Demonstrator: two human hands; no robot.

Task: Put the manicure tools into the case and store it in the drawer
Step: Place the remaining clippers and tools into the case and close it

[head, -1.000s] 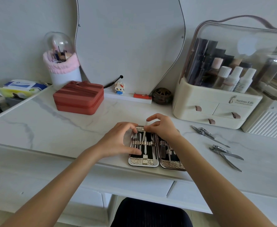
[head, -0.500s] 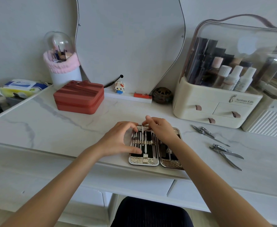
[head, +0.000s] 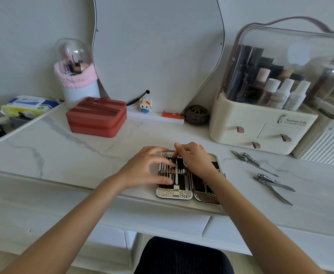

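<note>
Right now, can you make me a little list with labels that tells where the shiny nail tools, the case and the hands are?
case: open metal manicure case, lying flat at the marble desk's front edge
left hand: rests on the case's left half, fingers spread
right hand: fingertips pinch a thin tool at the case's top
loose tools: silver nail clippers and files on the desk, right of the case
behind: red zipped box, cream cosmetics organiser
drawer: shut, under the desk

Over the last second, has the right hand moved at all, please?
Yes. The right hand has slid left across the open case, from the hinge and right half towards the left half's tools.
</note>
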